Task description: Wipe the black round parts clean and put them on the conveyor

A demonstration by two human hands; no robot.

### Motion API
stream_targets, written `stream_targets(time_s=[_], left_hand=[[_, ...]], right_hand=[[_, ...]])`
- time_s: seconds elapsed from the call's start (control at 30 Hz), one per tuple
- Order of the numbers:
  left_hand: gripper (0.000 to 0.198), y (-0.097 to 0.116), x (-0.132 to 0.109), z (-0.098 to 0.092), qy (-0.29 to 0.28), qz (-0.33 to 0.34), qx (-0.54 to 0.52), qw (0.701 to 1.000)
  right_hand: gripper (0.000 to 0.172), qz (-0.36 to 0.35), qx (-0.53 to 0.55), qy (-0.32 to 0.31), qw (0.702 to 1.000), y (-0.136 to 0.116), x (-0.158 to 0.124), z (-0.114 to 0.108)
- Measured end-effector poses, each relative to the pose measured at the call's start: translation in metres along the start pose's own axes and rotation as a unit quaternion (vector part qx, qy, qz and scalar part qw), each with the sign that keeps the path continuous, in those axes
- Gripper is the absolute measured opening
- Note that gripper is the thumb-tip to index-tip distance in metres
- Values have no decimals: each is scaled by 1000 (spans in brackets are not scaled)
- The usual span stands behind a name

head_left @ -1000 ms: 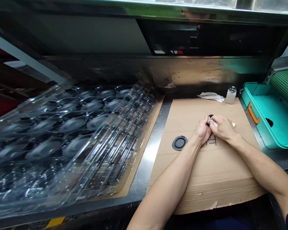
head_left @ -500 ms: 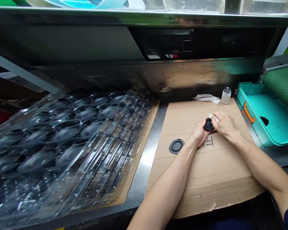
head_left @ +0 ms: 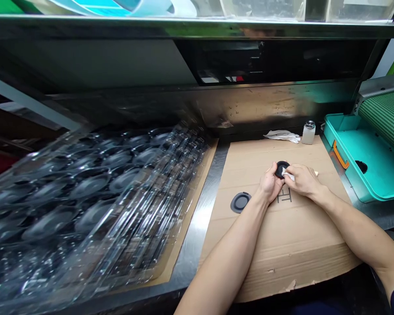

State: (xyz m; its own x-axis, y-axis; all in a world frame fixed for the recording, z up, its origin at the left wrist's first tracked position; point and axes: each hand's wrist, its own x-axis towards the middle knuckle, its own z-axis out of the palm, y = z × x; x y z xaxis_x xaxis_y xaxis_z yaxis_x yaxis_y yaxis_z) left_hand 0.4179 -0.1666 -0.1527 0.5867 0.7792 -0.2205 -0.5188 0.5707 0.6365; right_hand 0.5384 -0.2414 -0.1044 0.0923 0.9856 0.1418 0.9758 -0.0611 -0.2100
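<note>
My left hand [head_left: 269, 183] is closed on a small round black part [head_left: 280, 167] over the middle of a cardboard sheet [head_left: 282, 236]. My right hand [head_left: 302, 180] pinches a small white wipe [head_left: 288, 174] and presses it against that part. A second round black part [head_left: 240, 202] lies flat on the cardboard just left of my left wrist.
A stack of clear plastic trays [head_left: 85, 197] filled with several dark round parts covers the left of the bench. A teal bin [head_left: 364, 157] with an orange handle stands at the right. A small bottle [head_left: 308, 132] and a white cloth [head_left: 282, 136] sit at the cardboard's far edge.
The black part between my hands has turned and shifted slightly, and the white wipe has moved across it. The view has tilted a little.
</note>
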Motion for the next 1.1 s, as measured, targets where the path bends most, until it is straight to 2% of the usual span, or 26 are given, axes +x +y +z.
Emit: stream_targets(time_s=[0.1, 0.17, 0.27, 0.4, 0.47, 0.53, 0.6, 0.77, 0.93, 1.1], left_hand=[[38, -2, 0, 1, -9, 6, 12, 1000], [36, -4, 1, 2, -3, 13, 12, 1000], [31, -4, 1, 2, -4, 18, 0, 1000], [33, -2, 0, 4, 1, 22, -3, 1000], [34, -1, 0, 4, 12, 21, -5, 1000], [33, -1, 1, 3, 18, 14, -10, 1000], [33, -1, 1, 3, 20, 9, -13, 1000], [37, -4, 0, 5, 4, 13, 12, 1000], [40, -1, -3, 7, 22, 14, 7, 1000], [38, -1, -2, 6, 47, 24, -3, 999]], right_hand=[[25, 33, -11, 46, 998, -2, 4, 2], [26, 29, -9, 66, 997, -2, 6, 5], [24, -26, 24, 34, 999, -2, 9, 7], [24, 13, 23, 73, 997, -3, 10, 10], [24, -11, 32, 70, 997, -4, 10, 11], [21, -36, 32, 42, 998, -3, 10, 11], [19, -23, 6, 37, 999, -2, 10, 9], [28, 34, -48, 102, 993, 6, 15, 7], [26, 2, -43, 73, 996, 11, 15, 7], [25, 14, -25, 39, 999, 4, 6, 8]])
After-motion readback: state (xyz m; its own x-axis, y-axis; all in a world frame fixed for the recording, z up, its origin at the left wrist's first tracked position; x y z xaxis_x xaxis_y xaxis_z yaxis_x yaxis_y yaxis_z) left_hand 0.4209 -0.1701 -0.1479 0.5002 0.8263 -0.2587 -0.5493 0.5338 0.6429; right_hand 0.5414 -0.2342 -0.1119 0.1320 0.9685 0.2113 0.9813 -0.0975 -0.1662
